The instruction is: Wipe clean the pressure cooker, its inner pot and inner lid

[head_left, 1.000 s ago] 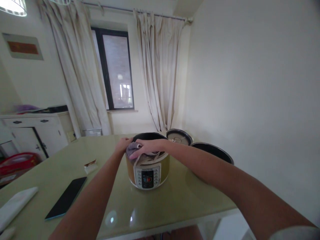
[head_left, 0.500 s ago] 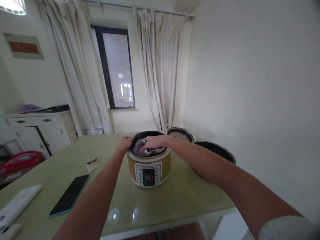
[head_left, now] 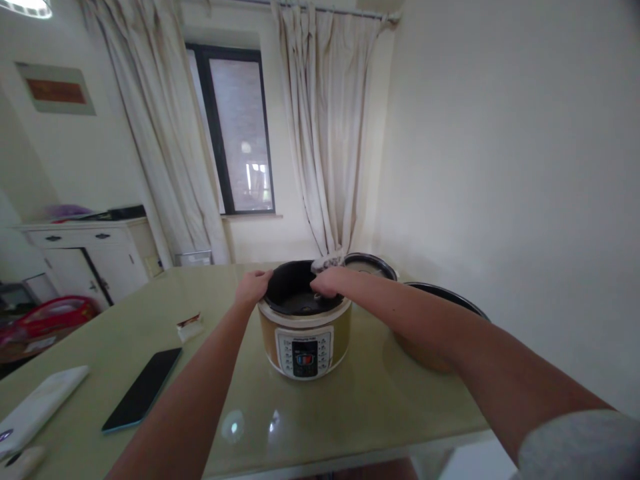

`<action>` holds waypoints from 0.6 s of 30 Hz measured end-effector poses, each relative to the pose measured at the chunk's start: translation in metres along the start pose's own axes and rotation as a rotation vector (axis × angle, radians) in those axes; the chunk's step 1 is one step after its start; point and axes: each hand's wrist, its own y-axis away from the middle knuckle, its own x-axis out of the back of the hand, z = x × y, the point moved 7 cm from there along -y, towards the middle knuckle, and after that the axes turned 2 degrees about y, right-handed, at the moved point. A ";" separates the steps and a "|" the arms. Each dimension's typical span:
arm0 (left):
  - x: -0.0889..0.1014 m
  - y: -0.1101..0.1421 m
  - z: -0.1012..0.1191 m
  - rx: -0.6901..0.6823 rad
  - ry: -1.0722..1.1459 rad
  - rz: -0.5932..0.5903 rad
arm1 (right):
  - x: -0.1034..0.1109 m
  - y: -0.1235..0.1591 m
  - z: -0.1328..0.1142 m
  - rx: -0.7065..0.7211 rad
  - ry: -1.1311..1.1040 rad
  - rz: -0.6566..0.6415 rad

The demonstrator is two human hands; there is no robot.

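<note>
On the table stands a gold and white electric cooker point(head_left: 270, 333) with a control panel on its front and its dark inside uncovered. My left hand point(head_left: 253, 287) is closed on the cooker's left rim, steadying against its edge. Over the right side of the opening, my right hand point(head_left: 327, 283) is closed on a bunched grey-white patterned cloth point(head_left: 327, 261). Part of the cloth sticks up behind the fingers, at the back right rim. My right hand and forearm hide that part of the rim.
Right of the cooker stands a dark-lined inner pot point(head_left: 423, 347), partly behind my right forearm. A round lid point(head_left: 371, 265) lies behind it. Left on the green table point(head_left: 295, 427) are a dark phone point(head_left: 143, 390), a white device point(head_left: 43, 403) and a small packet point(head_left: 190, 327).
My right hand has moved with the cloth from the middle of the cooker to its right rim, baring the dark inside. My left hand stays on the rim. The view has shifted slightly.
</note>
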 end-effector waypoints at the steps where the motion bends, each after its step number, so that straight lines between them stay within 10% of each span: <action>1: 0.000 0.000 0.000 -0.001 -0.010 0.007 | 0.000 -0.005 0.005 -0.019 0.037 0.051; 10: -0.002 0.001 -0.001 -0.005 -0.107 0.046 | 0.017 -0.043 -0.018 0.555 0.358 0.475; 18: -0.002 0.000 0.002 -0.033 -0.092 0.011 | -0.006 -0.016 0.017 0.036 0.112 0.360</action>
